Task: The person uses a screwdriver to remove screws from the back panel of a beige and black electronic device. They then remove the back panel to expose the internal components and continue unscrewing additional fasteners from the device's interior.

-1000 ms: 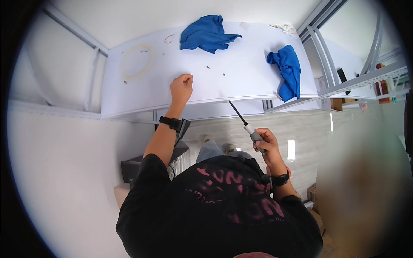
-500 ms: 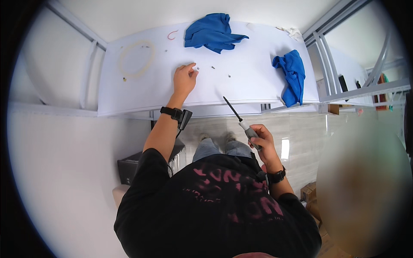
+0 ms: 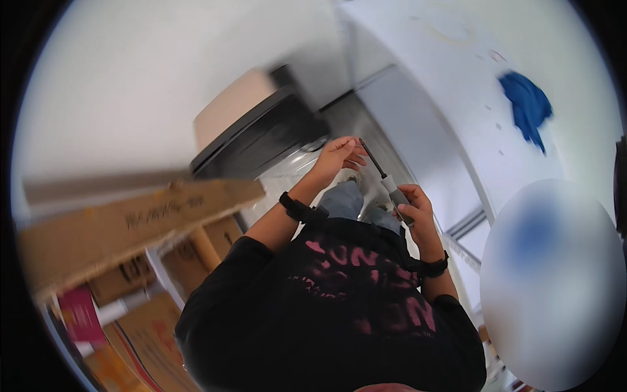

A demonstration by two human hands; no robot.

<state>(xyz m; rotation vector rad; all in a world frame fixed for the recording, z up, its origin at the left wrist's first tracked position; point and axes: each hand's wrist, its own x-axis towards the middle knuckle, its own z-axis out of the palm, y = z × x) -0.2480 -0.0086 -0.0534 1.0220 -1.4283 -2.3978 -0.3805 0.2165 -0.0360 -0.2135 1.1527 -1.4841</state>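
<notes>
A screwdriver with a grey and white handle and a dark shaft is gripped in my right hand. It slants up and left, toward my other hand. Beside its tip, my left hand pinches thumb and forefinger together, the remaining fingers loosely curled. Whatever sits in that pinch is too small to make out. Both hands are held in front of my body, off the white table.
A blue cloth and several tiny parts lie on the table at upper right. To the left stands a black and beige case. Cardboard boxes fill the lower left. A blurred pale oval covers the lower right.
My view has swung left, away from the table. My left hand has come off the tabletop to the screwdriver's tip, while my right hand keeps hold of the screwdriver.
</notes>
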